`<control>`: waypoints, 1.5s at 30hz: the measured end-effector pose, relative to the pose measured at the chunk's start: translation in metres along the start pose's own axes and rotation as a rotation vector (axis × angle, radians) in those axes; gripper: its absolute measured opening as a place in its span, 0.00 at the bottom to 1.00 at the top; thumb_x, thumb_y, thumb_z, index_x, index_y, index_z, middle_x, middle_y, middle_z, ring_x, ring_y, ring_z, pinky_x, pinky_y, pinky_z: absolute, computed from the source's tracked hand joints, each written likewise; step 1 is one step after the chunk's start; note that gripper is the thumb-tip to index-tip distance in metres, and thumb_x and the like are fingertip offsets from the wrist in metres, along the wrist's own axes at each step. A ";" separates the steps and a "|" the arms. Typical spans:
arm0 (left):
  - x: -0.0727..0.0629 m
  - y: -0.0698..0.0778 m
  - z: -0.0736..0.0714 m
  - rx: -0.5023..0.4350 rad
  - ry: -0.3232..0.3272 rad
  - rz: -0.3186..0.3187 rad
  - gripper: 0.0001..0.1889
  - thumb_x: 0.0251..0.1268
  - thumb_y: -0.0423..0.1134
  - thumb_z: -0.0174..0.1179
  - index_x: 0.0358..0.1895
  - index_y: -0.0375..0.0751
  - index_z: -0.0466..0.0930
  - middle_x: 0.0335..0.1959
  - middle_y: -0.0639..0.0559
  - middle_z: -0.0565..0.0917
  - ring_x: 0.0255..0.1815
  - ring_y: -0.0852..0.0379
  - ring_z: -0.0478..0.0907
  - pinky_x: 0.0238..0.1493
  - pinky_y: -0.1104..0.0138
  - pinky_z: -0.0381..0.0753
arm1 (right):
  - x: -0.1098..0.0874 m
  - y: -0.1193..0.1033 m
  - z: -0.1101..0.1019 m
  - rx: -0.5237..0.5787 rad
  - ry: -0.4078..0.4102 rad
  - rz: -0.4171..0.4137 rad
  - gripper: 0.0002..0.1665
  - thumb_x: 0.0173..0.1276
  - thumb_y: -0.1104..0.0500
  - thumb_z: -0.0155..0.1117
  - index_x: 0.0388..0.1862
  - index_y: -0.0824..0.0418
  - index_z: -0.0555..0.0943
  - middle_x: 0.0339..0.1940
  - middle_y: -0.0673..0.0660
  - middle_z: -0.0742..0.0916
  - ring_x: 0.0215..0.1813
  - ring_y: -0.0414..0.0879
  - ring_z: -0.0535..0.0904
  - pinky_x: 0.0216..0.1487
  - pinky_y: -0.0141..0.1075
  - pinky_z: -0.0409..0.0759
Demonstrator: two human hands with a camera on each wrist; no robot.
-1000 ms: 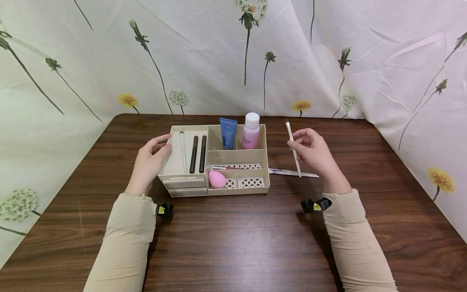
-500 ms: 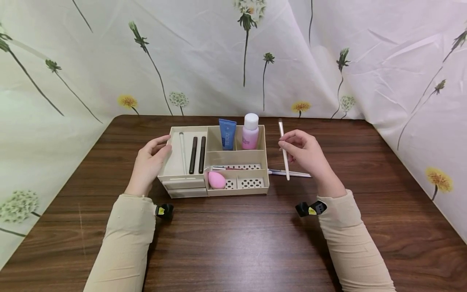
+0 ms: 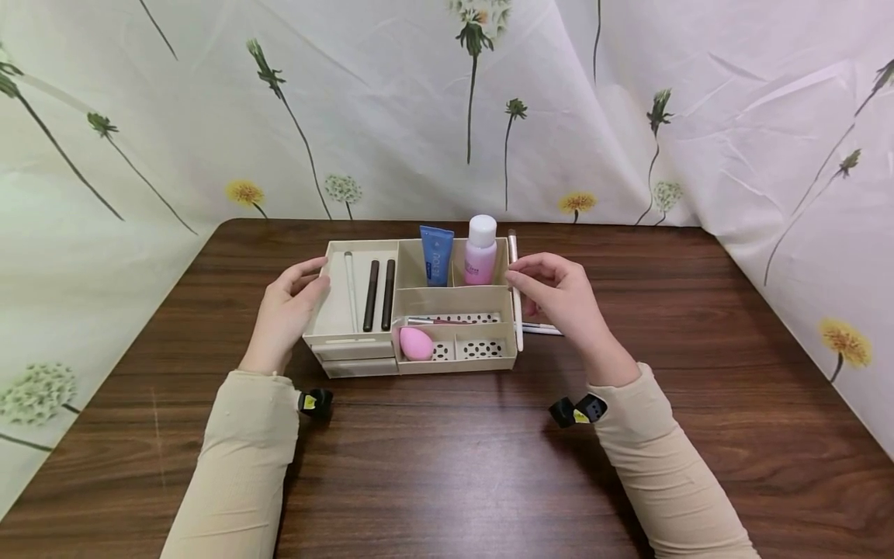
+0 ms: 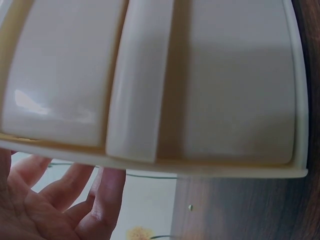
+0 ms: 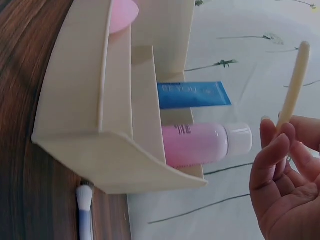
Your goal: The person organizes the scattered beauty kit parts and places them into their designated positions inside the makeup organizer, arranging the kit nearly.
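My right hand pinches a makeup brush with a pale handle, bristle end pointing to the back. In the head view the brush overlaps the right wall of a cream cosmetics organizer. The right wrist view shows its handle rising from between thumb and fingers. My left hand rests its fingers against the organizer's left side. Inside the organizer stand a blue tube and a pink bottle with a white cap. A pink makeup sponge sits in a front compartment.
On the organizer's left top lie two dark pens and a slim pale stick. A brush with a dark red handle lies in the middle compartment. More brushes lie on the wooden table, right of the organizer. A flowered cloth hangs behind.
My right hand has moved left with the makeup brush, from over the table to the organizer's right wall. The left hand has stayed at the organizer's left side.
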State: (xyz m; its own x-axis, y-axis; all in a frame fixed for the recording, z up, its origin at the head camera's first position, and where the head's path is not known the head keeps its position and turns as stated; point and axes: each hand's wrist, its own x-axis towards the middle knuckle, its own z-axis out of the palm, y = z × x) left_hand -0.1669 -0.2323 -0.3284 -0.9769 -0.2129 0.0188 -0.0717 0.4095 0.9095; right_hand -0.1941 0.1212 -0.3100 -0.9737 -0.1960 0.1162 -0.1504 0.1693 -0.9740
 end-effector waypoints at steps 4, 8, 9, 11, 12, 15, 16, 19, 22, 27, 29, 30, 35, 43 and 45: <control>0.000 0.000 0.000 0.001 0.004 0.001 0.27 0.76 0.51 0.48 0.74 0.49 0.66 0.66 0.39 0.74 0.64 0.48 0.70 0.55 0.64 0.70 | -0.001 -0.002 0.005 0.032 0.001 -0.003 0.12 0.68 0.59 0.67 0.47 0.64 0.82 0.24 0.42 0.84 0.20 0.39 0.72 0.26 0.33 0.78; 0.000 0.000 -0.001 0.000 0.007 0.007 0.27 0.76 0.51 0.48 0.74 0.48 0.66 0.65 0.39 0.74 0.63 0.49 0.70 0.55 0.65 0.70 | -0.001 -0.004 0.010 0.038 -0.004 -0.001 0.14 0.68 0.58 0.67 0.48 0.65 0.83 0.26 0.43 0.85 0.20 0.39 0.71 0.25 0.32 0.76; 0.000 0.001 -0.001 0.000 0.007 0.007 0.27 0.76 0.51 0.48 0.74 0.48 0.66 0.65 0.39 0.74 0.63 0.48 0.70 0.55 0.65 0.69 | -0.001 -0.004 0.012 0.039 -0.007 -0.002 0.14 0.68 0.58 0.68 0.48 0.65 0.83 0.26 0.43 0.84 0.20 0.39 0.71 0.25 0.32 0.76; 0.000 0.001 -0.001 0.000 0.008 0.006 0.27 0.76 0.51 0.48 0.74 0.47 0.66 0.65 0.38 0.74 0.63 0.48 0.70 0.54 0.65 0.69 | -0.002 -0.006 0.015 0.042 -0.011 -0.005 0.14 0.67 0.58 0.68 0.48 0.64 0.84 0.25 0.43 0.84 0.19 0.40 0.71 0.24 0.31 0.75; 0.000 0.002 -0.001 0.001 0.008 0.003 0.27 0.76 0.51 0.48 0.73 0.47 0.67 0.65 0.38 0.74 0.63 0.48 0.70 0.54 0.65 0.69 | -0.001 -0.006 0.017 0.038 -0.013 -0.010 0.14 0.67 0.58 0.68 0.48 0.64 0.84 0.25 0.43 0.84 0.19 0.40 0.71 0.24 0.31 0.75; -0.001 0.002 0.000 0.003 0.006 -0.001 0.27 0.76 0.50 0.48 0.73 0.46 0.67 0.65 0.38 0.74 0.63 0.47 0.70 0.54 0.66 0.69 | -0.001 -0.008 0.023 0.021 -0.023 -0.034 0.13 0.67 0.57 0.69 0.46 0.63 0.84 0.24 0.44 0.84 0.18 0.40 0.71 0.24 0.32 0.75; -0.001 0.002 0.000 0.003 0.005 -0.002 0.27 0.76 0.50 0.48 0.73 0.46 0.67 0.65 0.38 0.74 0.63 0.47 0.70 0.54 0.65 0.69 | 0.000 -0.009 0.025 0.017 -0.026 -0.045 0.13 0.66 0.57 0.69 0.46 0.63 0.85 0.25 0.44 0.84 0.18 0.40 0.71 0.24 0.33 0.75; -0.001 0.003 0.000 0.004 0.004 -0.004 0.27 0.76 0.51 0.48 0.73 0.46 0.67 0.65 0.38 0.74 0.63 0.47 0.70 0.54 0.65 0.69 | 0.001 -0.012 0.032 0.021 -0.040 -0.078 0.12 0.66 0.58 0.70 0.44 0.64 0.85 0.26 0.45 0.85 0.17 0.41 0.71 0.23 0.34 0.74; -0.001 0.003 0.000 0.002 0.003 -0.006 0.27 0.76 0.51 0.48 0.73 0.47 0.66 0.65 0.38 0.74 0.63 0.47 0.70 0.54 0.65 0.69 | 0.003 -0.014 0.038 0.038 -0.053 -0.091 0.12 0.65 0.60 0.69 0.44 0.65 0.85 0.28 0.44 0.86 0.17 0.41 0.71 0.23 0.36 0.74; -0.001 0.002 0.001 -0.006 0.000 -0.009 0.27 0.77 0.51 0.47 0.74 0.48 0.66 0.66 0.39 0.74 0.65 0.46 0.70 0.57 0.61 0.70 | 0.006 -0.017 0.048 0.067 -0.073 -0.095 0.12 0.66 0.61 0.68 0.45 0.67 0.85 0.27 0.44 0.85 0.17 0.41 0.71 0.24 0.34 0.74; -0.002 0.002 0.001 -0.009 0.001 -0.008 0.27 0.77 0.51 0.48 0.74 0.48 0.66 0.66 0.39 0.74 0.65 0.46 0.70 0.58 0.60 0.70 | 0.007 -0.018 0.053 0.068 -0.088 -0.097 0.12 0.66 0.61 0.68 0.45 0.67 0.85 0.27 0.44 0.85 0.17 0.40 0.71 0.24 0.34 0.74; -0.002 0.002 0.001 -0.009 0.002 -0.007 0.27 0.77 0.51 0.48 0.74 0.48 0.66 0.66 0.39 0.74 0.65 0.46 0.70 0.58 0.60 0.70 | 0.008 -0.018 0.056 0.066 -0.095 -0.098 0.12 0.66 0.61 0.68 0.45 0.67 0.85 0.26 0.43 0.85 0.17 0.40 0.71 0.24 0.35 0.74; -0.001 0.001 0.000 -0.009 0.003 -0.008 0.27 0.77 0.50 0.47 0.74 0.48 0.66 0.66 0.38 0.74 0.64 0.46 0.71 0.55 0.64 0.70 | 0.014 -0.020 0.069 0.040 -0.129 -0.098 0.11 0.66 0.59 0.68 0.44 0.64 0.86 0.25 0.44 0.85 0.17 0.40 0.72 0.24 0.35 0.74; 0.001 0.000 0.001 0.001 0.011 0.007 0.26 0.76 0.49 0.48 0.73 0.48 0.67 0.65 0.37 0.75 0.62 0.47 0.71 0.51 0.68 0.70 | 0.023 -0.021 0.090 0.017 -0.150 -0.087 0.10 0.66 0.58 0.69 0.43 0.62 0.87 0.29 0.56 0.87 0.17 0.41 0.71 0.22 0.33 0.72; 0.001 -0.001 0.000 -0.006 0.009 0.006 0.26 0.76 0.49 0.48 0.73 0.48 0.67 0.65 0.37 0.75 0.62 0.47 0.71 0.51 0.68 0.70 | 0.025 -0.022 0.095 0.015 -0.163 -0.071 0.11 0.66 0.58 0.69 0.44 0.61 0.86 0.27 0.52 0.85 0.17 0.41 0.72 0.23 0.33 0.73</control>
State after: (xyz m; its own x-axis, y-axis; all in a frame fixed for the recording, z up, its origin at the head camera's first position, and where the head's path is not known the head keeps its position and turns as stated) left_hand -0.1682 -0.2324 -0.3291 -0.9755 -0.2181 0.0279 -0.0647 0.4059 0.9116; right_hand -0.1987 0.0207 -0.3046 -0.9197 -0.3616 0.1529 -0.2140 0.1352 -0.9674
